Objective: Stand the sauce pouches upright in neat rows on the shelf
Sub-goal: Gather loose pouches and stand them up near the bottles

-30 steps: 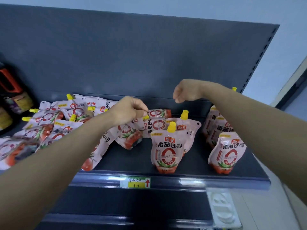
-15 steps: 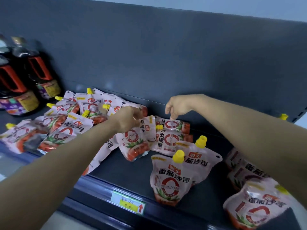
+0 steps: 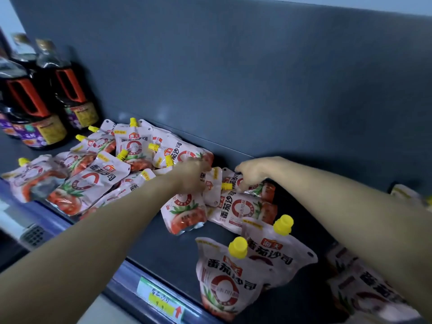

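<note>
Several white tomato sauce pouches with yellow caps lie in a loose pile (image 3: 93,174) on the dark shelf (image 3: 163,249). Two pouches stand upright at the front, one (image 3: 224,277) before the other (image 3: 280,256). More pouches (image 3: 364,286) stand at the right, partly hidden by my right arm. My left hand (image 3: 190,175) is closed on a hanging pouch (image 3: 184,211) at its top. My right hand (image 3: 253,173) pinches the top of a lying pouch (image 3: 259,187) near the back panel. Another pouch (image 3: 240,209) lies flat just in front of it.
Dark soy sauce bottles (image 3: 37,106) with red handles stand at the far left of the shelf. The grey back panel (image 3: 233,78) rises behind everything. A yellow and green price tag (image 3: 161,300) is fixed to the shelf's front rail.
The view has tilted and moved closer. My right hand has dropped from above the shelf onto a lying pouch at the back. My left hand has stayed on its pouch.
</note>
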### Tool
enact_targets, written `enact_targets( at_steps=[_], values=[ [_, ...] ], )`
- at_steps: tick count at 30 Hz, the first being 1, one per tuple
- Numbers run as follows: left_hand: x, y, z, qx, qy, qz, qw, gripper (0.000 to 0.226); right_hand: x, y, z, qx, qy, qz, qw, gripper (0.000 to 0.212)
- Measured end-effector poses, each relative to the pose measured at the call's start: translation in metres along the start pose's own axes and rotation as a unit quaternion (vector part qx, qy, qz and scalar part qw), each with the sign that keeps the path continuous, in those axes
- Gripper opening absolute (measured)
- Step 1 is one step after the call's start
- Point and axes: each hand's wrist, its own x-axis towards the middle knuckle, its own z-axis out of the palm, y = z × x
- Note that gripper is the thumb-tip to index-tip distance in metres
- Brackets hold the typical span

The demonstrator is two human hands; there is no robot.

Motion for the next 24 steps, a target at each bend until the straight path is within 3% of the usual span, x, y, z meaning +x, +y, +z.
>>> enact_targets(
  at_steps=[4, 11, 18, 24],
  values=[
    [0.009, 0.005, 0.005, 0.074, -0.01, 0.012, 0.997, 0.067, 0.006, 0.003, 0.003, 0.003, -0.007, 0.007, 1.0, 0.072],
    [0.023, 0.011, 0.014, 0.134, -0.048, 0.005, 0.99, 0.086, 0.002, 0.003, 0.021, 0.043, -0.024, 0.022, 0.999, 0.05],
    [0.022, 0.015, 0.012, 0.105, -0.033, 0.013, 0.994, 0.07, -0.002, 0.01, 0.017, 0.115, -0.052, 0.038, 0.991, 0.028],
    [0.012, 0.016, 0.006, 0.017, -0.008, 0.04, 0.999, 0.047, -0.012, 0.013, 0.02, 0.272, -0.036, 0.048, 0.961, 0.046]
  ],
)
